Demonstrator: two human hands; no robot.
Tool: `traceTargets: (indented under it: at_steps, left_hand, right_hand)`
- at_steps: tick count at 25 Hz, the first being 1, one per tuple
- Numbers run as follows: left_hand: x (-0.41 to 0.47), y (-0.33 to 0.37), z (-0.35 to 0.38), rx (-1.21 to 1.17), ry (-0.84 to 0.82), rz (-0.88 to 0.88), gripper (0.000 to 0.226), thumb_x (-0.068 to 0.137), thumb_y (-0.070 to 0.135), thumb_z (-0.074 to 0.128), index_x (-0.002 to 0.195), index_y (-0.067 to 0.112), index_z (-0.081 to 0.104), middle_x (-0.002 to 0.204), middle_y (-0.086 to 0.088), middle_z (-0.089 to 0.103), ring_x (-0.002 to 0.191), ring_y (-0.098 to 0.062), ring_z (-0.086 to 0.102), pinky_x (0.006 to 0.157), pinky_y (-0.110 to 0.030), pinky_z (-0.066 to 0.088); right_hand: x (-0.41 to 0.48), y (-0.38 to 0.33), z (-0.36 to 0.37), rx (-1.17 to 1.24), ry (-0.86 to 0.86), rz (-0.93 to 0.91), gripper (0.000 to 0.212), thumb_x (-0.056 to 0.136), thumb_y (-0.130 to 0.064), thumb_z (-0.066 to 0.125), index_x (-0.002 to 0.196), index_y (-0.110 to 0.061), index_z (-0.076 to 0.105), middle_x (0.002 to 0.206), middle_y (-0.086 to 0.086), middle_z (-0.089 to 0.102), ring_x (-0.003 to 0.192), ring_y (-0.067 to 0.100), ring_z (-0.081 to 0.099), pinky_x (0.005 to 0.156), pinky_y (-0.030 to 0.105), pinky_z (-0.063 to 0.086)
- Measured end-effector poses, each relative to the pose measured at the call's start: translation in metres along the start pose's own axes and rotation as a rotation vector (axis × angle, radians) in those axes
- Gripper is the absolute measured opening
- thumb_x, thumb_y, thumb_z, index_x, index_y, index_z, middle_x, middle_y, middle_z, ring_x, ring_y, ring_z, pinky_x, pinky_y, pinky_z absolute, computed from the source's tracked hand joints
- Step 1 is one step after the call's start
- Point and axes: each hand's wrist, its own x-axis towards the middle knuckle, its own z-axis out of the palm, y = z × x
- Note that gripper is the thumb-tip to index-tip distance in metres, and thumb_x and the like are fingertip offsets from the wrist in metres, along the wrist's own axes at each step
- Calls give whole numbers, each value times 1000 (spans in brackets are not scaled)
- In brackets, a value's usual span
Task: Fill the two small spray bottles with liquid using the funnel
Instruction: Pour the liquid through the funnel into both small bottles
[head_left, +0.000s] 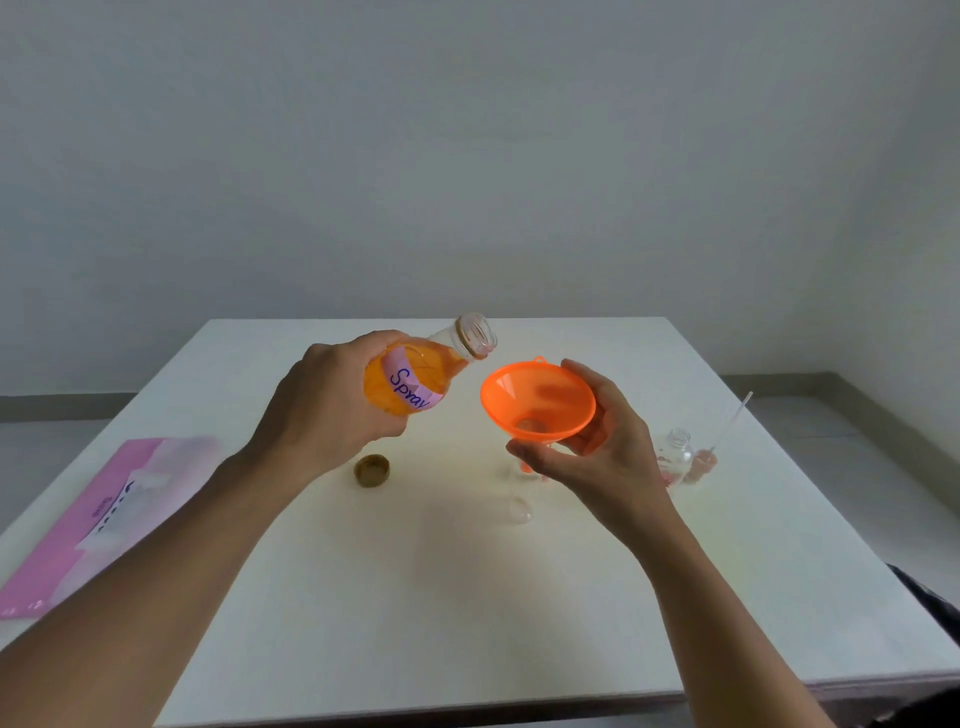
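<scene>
My left hand (332, 400) grips a large uncapped bottle (415, 379) of orange liquid with a pink label reading "Spray". It is tilted, mouth up and to the right, close to the funnel's rim. My right hand (597, 452) holds the orange funnel (537, 397) upright above the table. The funnel's spout points down at a small clear bottle (519, 470) mostly hidden behind my fingers. A second small clear spray bottle (675, 454) stands open to the right. No liquid is seen flowing.
A brown bottle cap (372, 470) lies on the white table (415, 597). A clear small cap (519, 512) lies near the middle. A spray pump head with a long tube (727, 426) rests at the right. A pink packet (98, 514) lies at the left edge.
</scene>
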Motion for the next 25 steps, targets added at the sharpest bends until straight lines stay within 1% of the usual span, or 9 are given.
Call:
traceTargets:
  at_steps: [4, 7, 8, 11, 14, 19, 22, 25]
  left_hand:
    - [7, 6, -2, 121, -16, 55, 78, 65, 30, 86, 135, 37, 51, 111, 2, 67, 93, -23, 59, 73, -41, 57]
    - [10, 9, -1, 215, -13, 97, 78, 65, 27, 85, 135, 35, 51, 112, 2, 67, 89, -17, 54, 67, -31, 49]
    - [11, 10, -1, 242, -10, 107, 78, 65, 26, 85, 135, 35, 51, 111, 2, 67, 88, -18, 53, 66, -30, 48]
    - [13, 11, -3, 293, 8, 120, 77, 63, 23, 83, 132, 36, 51, 104, 2, 66, 85, -21, 52, 65, -31, 48]
    - [15, 13, -3, 331, 19, 146, 78, 63, 23, 83, 133, 37, 52, 104, 1, 65, 81, -18, 48, 63, -28, 39]
    - [17, 17, -5, 352, 47, 178, 80, 61, 20, 84, 134, 34, 54, 105, -3, 66, 87, -27, 59, 64, -28, 38]
    - [17, 19, -4, 357, 69, 203, 80, 60, 18, 85, 133, 32, 56, 102, -4, 67, 86, -28, 60, 63, -28, 38]
    - [18, 19, -4, 365, 86, 221, 79, 59, 17, 85, 133, 30, 58, 101, -5, 68, 86, -27, 60, 62, -28, 37]
  right_hand:
    - [0, 0, 0, 9, -5, -5, 92, 58, -33, 98, 135, -39, 49, 126, -28, 56, 112, -13, 59, 79, 7, 52]
    - [1, -1, -1, 12, -14, -7, 94, 55, -39, 96, 136, -39, 49, 124, -31, 55, 111, -15, 58, 79, 7, 52]
    - [1, -1, -1, 12, -19, -7, 94, 55, -40, 96, 136, -39, 48, 124, -31, 55, 111, -15, 58, 79, 7, 52]
    - [3, 1, -1, 6, -30, -4, 94, 57, -32, 99, 137, -38, 49, 124, -31, 55, 110, -14, 59, 80, 9, 54]
    - [4, 3, -1, -9, -37, -9, 94, 58, -29, 99, 137, -39, 48, 123, -33, 53, 108, -17, 58, 79, 8, 53]
    - [5, 3, -3, -5, -38, -5, 95, 57, -33, 99, 138, -38, 48, 126, -29, 54, 109, -15, 58, 81, 9, 54]
    - [5, 4, -3, 0, -39, -7, 95, 58, -30, 99, 138, -37, 49, 126, -28, 56, 111, -12, 60, 82, 11, 55]
    - [6, 4, -2, 2, -43, -12, 95, 59, -30, 99, 139, -36, 49, 126, -29, 55, 110, -13, 59, 82, 10, 54]
